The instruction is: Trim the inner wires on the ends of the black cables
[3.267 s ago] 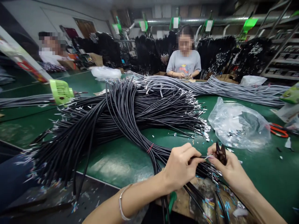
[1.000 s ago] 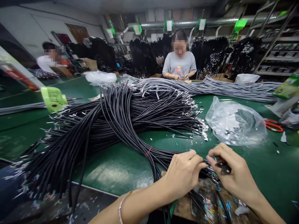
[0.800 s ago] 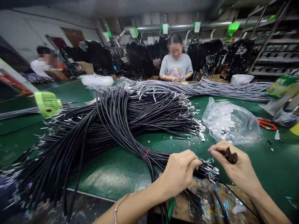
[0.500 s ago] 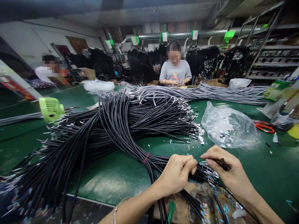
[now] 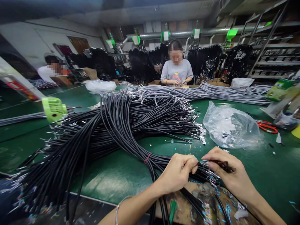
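A big heap of black cables with stripped foil ends lies across the green table. My left hand pinches one black cable near its stripped end, where thin coloured wires stick out. My right hand holds small dark cutters and its fingertips touch that same cable end. Under both hands several more cable ends with coloured wires lie on a brown board.
A clear plastic bag lies past my right hand; red-handled scissors sit further right. A green fan stands at left. Grey cables stretch along the back. One person works opposite, another at far left.
My hands stayed close together at the cable end. The right hand turned the cutters from upright to lying flat, and the view shifted slightly.
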Demonstrator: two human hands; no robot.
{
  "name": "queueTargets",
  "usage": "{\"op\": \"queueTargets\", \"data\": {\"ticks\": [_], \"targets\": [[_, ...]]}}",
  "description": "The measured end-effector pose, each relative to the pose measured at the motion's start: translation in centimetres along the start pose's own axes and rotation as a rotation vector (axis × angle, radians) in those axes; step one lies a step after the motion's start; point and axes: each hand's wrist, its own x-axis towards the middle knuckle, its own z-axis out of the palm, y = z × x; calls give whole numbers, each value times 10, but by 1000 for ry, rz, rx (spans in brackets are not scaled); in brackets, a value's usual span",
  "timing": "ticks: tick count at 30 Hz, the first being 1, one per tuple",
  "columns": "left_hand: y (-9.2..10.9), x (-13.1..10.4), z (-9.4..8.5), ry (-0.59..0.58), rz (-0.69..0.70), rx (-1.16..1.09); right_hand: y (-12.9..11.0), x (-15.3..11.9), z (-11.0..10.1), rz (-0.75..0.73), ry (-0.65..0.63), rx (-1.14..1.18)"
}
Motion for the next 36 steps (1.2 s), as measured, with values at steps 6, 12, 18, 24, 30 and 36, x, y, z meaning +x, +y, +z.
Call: {"op": "queueTargets", "data": {"ticks": [6,12,18,24,30,36], "targets": [[1,1,-1,-15,-2,-8,1,-1,1,-24,14,-23],[0,0,-1,-31,6,18,0,-2,2,27,-23,-77],[-1,0,-1,-34,26,-14,-1,-3,5,94,-95,-24],[-3,2,-2,-39,1,-137,-2,-5,10,91,-22,-18],[-5,3,-3,-75,-25,-160,-4,-6,13,-91,37,-82],[-3,3,-4,-85,-44,-143,-7,-4,14,-132,51,-101]]}}
